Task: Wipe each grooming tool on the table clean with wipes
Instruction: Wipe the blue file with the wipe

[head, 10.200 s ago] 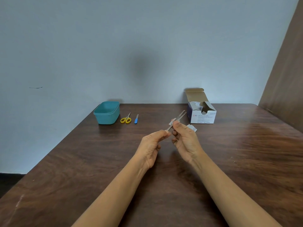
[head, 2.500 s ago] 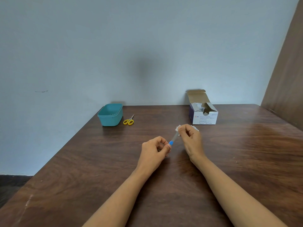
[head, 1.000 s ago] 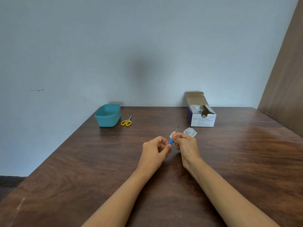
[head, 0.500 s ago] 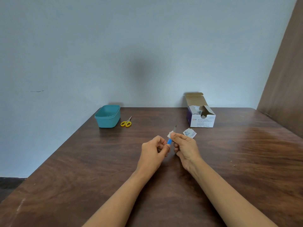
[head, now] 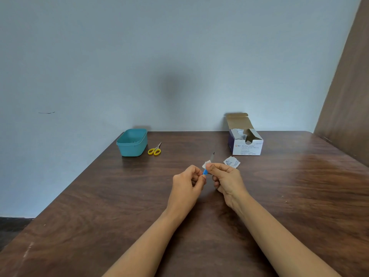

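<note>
Above the middle of the counter, the left hand pinches the blue handle of a small nail file, its metal tip pointing up and away. The right hand pinches a white wipe around the file's lower blade. Yellow scissors lie beside a teal tub; a torn wrapper lies near the open swab box.

Two bare forearms show in the lower half of the frame, the left forearm at lower centre and the right forearm at lower right, each slender and tapering to a narrow wrist. The left hand and the right hand, at the centre of the frame, are likewise bare, with slim fingers and visible knuckles.
</note>
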Motion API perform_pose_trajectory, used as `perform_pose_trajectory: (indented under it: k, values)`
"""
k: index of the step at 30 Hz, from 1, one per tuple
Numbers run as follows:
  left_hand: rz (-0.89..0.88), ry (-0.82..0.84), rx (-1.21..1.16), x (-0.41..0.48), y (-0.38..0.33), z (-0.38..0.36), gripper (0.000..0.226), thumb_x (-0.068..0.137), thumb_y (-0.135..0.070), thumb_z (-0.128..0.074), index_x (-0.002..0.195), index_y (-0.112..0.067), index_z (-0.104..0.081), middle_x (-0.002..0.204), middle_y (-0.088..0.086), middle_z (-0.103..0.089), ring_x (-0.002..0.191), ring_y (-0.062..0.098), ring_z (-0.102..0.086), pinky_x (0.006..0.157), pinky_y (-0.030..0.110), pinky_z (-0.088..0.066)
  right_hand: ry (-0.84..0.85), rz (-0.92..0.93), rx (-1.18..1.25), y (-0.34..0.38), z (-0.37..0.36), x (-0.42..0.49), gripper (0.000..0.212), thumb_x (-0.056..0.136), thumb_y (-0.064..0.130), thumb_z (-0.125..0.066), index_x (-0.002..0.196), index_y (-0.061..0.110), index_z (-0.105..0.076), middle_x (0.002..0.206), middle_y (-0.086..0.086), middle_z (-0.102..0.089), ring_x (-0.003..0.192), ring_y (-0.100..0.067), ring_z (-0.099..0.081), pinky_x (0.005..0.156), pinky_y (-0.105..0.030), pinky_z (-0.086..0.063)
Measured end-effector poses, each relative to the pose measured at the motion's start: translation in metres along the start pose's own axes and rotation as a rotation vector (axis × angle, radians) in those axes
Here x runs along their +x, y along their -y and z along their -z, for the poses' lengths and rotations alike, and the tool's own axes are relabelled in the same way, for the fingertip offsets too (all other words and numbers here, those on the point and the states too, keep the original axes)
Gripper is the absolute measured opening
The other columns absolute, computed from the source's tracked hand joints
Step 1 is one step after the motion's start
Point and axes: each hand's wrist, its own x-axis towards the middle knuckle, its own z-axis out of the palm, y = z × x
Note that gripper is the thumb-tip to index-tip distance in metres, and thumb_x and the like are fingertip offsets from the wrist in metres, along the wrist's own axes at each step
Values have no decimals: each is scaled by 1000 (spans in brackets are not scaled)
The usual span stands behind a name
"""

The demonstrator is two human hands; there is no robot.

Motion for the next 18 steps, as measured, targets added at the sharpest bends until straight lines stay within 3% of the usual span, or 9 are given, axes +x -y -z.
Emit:
perform_pose_trajectory:
  k: [8, 15, 18]
  values:
    - [4, 28, -46, 1, -1, 0, 2, 90, -16, -64, 90, -14, -65, 73, -7, -69, 65, 1, -65, 60, 8, -49, -8, -17, 59, 5, 0, -1, 9, 80, 16, -74, 87, 11, -74, 62, 2, -55, 56, -6, -42, 54, -20, -39]
    - [-2, 7, -81, 1, -3, 0, 3, 90, -13, -64, 91, -11, -66, 72, -6, -69, 67, 4, -66, 60, 9, -49, -24, 55, 15, 11, 1, -2, 6, 81, 13, -72, 87, 11, -73, 62, 1, -56, 57, -7, -42, 53, -20, -37]
    - [-6, 17, -70, 2, -2, 0, 2, 89, -14, -65, 89, -13, -67, 72, -5, -70, 66, 6, -66, 62, 16, -54, -53, 73, -2, 12, 2, 0, 14, 82, 14, -71, 94, 7, -73, 65, 1, -57, 59, -7, -42, 53, -20, -38]
